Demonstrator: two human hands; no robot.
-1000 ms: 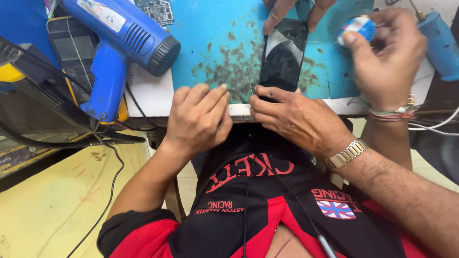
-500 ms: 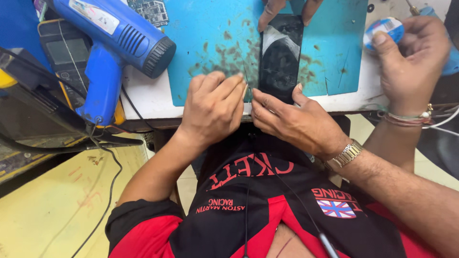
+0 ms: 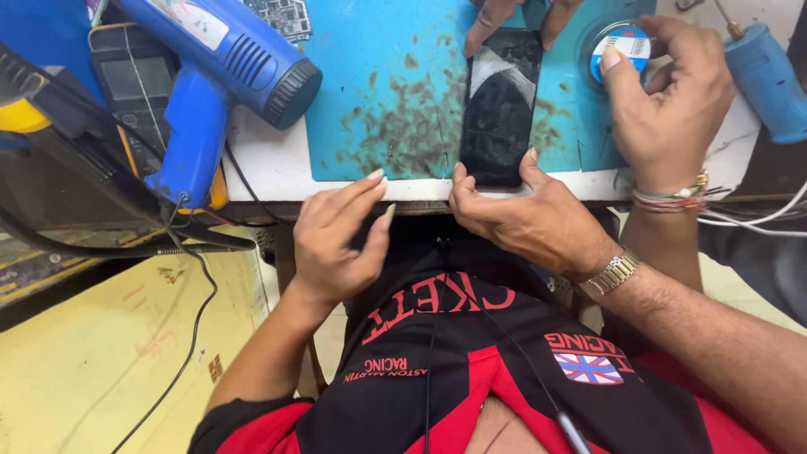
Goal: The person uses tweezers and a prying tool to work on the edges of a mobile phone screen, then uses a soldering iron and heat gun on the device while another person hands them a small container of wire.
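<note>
Our right hand (image 3: pixel 525 214) now pinches the near end of the cracked black phone (image 3: pixel 500 105), lying on the stained teal mat (image 3: pixel 378 92) at the bench (image 3: pixel 261 172) edge. Our left hand (image 3: pixel 336 240) has drawn back off the bench, loosely open and empty, so the phone is steadied one-handed.

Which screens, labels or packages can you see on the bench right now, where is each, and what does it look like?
Phone: centre of teal mat, dark rectangular screen, right hand at its near end.
Meter: far left, black, grey rectangular display.
Heat gun: left, blue, pale label.
Round tin: right, blue-white label, under another person's hand.
</note>
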